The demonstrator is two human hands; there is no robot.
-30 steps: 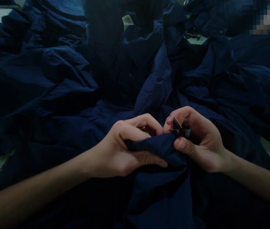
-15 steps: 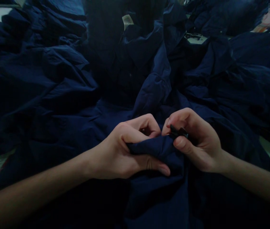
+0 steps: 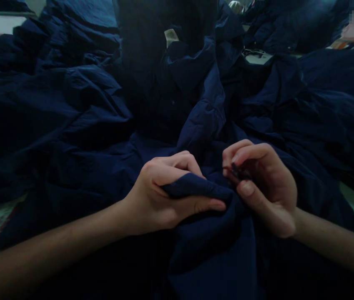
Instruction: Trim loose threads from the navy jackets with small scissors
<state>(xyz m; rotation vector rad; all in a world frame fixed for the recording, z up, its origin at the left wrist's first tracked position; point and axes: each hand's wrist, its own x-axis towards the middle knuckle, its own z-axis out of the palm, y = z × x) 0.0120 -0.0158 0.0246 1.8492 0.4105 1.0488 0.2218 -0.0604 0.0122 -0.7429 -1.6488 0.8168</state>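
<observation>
Navy cloth (image 3: 195, 185) — edge pinched, hands (image 3: 161, 200) apart

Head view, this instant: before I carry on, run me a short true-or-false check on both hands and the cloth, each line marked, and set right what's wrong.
1. The bare left hand pinches a fold of dark blue cloth between thumb and fingers. True.
2. The bare right hand holds a small dark object at its fingertips. True; it is too blurred to identify.
3. The two hands are touching. False: a gap shows between them.
4. A small pale four-sided tag shows beyond both hands. True.
5. The left hand lies flat, palm up. False: its grip is closed on the fold.
</observation>
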